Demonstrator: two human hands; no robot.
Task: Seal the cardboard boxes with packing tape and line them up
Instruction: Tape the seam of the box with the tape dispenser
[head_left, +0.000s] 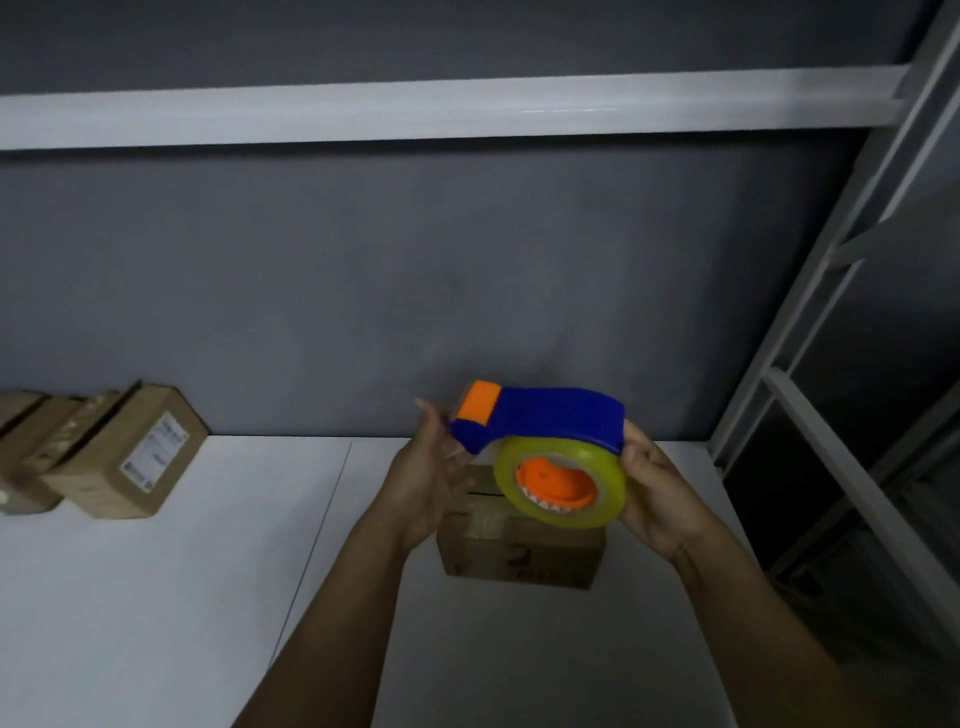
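A blue tape dispenser (545, 418) with an orange front piece and a yellowish tape roll (561, 483) is held up in the air over a small cardboard box (519, 553) on the white table (156, 597). My right hand (654, 493) grips the dispenser's rear end and the roll. My left hand (431, 467) touches the front end with its fingers stretched along it. The box's top is partly hidden behind the roll; a slit shows between its flaps.
Several cardboard boxes (124, 452) stand in a row at the table's far left against the grey wall. A white metal shelf frame (852, 364) rises on the right. A seam runs down the table left of my arms.
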